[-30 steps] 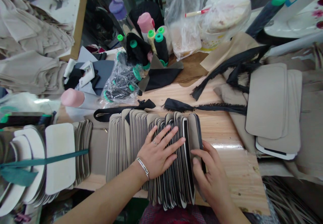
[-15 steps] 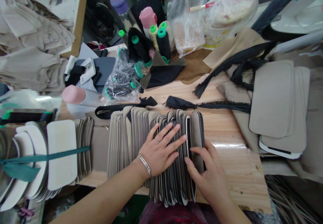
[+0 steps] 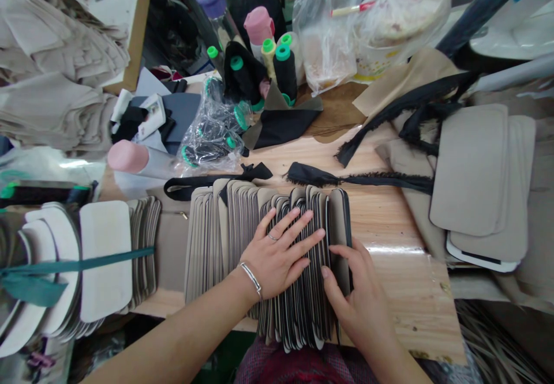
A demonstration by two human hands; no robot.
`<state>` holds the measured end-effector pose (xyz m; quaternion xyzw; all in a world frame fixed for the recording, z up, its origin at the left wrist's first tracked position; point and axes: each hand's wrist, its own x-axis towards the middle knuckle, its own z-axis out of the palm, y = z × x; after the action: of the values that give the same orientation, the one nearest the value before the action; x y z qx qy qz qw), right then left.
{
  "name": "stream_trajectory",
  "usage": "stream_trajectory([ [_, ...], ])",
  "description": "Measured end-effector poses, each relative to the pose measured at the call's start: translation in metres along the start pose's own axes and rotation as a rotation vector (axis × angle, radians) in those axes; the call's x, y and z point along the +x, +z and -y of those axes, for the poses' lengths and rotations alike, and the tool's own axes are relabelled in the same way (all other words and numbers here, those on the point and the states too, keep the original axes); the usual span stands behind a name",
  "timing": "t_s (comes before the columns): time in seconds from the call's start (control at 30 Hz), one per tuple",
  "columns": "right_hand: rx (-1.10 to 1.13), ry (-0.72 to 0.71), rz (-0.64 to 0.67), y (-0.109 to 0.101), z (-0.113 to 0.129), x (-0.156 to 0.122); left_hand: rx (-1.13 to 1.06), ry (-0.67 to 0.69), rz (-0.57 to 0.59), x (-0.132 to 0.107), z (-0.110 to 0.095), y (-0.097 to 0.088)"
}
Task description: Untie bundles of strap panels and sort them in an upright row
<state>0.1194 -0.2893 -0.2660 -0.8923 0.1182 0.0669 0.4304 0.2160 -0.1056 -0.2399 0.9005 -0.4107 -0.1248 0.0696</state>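
Note:
A long row of stacked beige and dark rounded panels [image 3: 242, 222] stands on edge across the table in front of me. My left hand [image 3: 279, 254] lies flat over the middle of the row with its fingers spread; a ring and a bracelet are on it. My right hand [image 3: 361, 292] is at the row's right end, thumb and index finger apart and touching the panel edges. Beside those fingertips, a beige panel with a dark edge [image 3: 340, 217] leans a little apart from the rest. The other right fingers are partly hidden behind it.
To the left, a bundle of pale panels is tied with a green strap [image 3: 104, 260]. Loose beige panels [image 3: 470, 170] lie at the right. Behind the row are black fabric strips [image 3: 307, 174], bagged thread spools [image 3: 212, 133], a pink-capped bottle [image 3: 127, 156] and plastic bags [image 3: 324, 44].
The white-edged panel near my right fingertips has shifted left against the row. My right hand has moved only slightly; my left stays flat on the panels. The view has shifted a little.

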Motion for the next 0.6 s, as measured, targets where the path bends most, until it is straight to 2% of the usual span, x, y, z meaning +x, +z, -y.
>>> stream_trajectory([
  [0.17, 0.026, -0.055, -0.074, -0.001, -0.003, -0.002, 0.015, -0.003, -0.015, -0.002, 0.000, 0.000],
  [0.33, -0.023, -0.026, 0.012, -0.004, -0.001, -0.003, 0.006, -0.003, -0.006, -0.003, 0.000, 0.000],
  [0.6, -0.051, -0.014, 0.004, 0.000, 0.006, -0.005, -0.004, -0.009, 0.006, -0.003, 0.000, 0.000],
])
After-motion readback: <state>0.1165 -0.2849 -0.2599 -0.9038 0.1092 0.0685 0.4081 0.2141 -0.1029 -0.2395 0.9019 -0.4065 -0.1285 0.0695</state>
